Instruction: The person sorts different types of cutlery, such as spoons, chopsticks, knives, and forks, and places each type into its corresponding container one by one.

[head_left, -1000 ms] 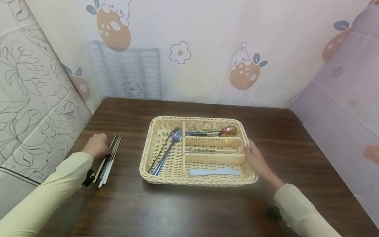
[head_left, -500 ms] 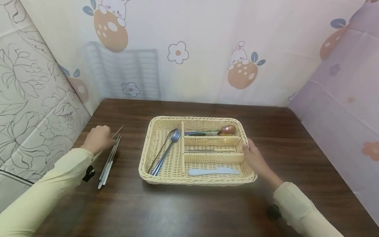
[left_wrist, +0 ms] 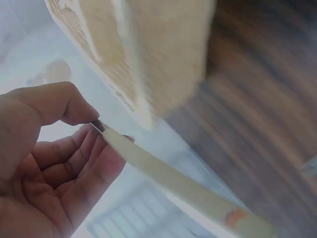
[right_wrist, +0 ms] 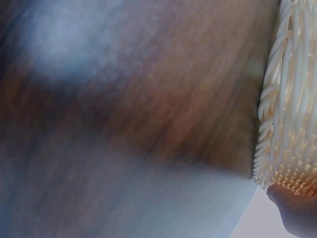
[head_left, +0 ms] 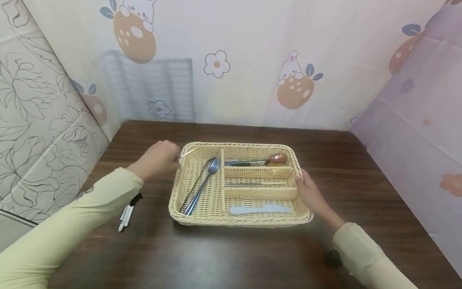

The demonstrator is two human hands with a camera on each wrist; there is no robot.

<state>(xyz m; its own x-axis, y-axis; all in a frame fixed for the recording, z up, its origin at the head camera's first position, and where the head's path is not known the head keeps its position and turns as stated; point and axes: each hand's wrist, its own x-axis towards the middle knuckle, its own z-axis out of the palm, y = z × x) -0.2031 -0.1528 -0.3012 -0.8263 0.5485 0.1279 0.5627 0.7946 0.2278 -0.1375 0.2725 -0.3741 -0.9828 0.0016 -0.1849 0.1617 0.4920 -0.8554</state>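
Note:
My left hand (head_left: 160, 158) pinches a chopstick between thumb and fingers, beside the upper left corner of the woven basket (head_left: 236, 221). The thin metal end of the chopstick (head_left: 187, 152) reaches over the basket's rim; its cream handle with an orange mark (left_wrist: 168, 178) shows in the left wrist view. With my right hand (head_left: 312, 194) I hold the basket's right rim, thumb on the edge. A blue fork (head_left: 203, 186) lies in the left compartment beside a thin dark utensil (head_left: 196, 184). Thin metal sticks (head_left: 249, 184) lie in the middle compartment.
Spoons (head_left: 277, 157) and other utensils lie in the back right compartment, a white plastic knife (head_left: 260, 209) in the front one. More white-handled chopsticks (head_left: 125, 218) lie on the dark wooden table (head_left: 202, 257), partly behind my left sleeve. Printed cloth hangs behind the table.
My left hand has lifted a chopstick from the group on the left and carried it right to the basket's corner. My right hand stays on the basket's right rim.

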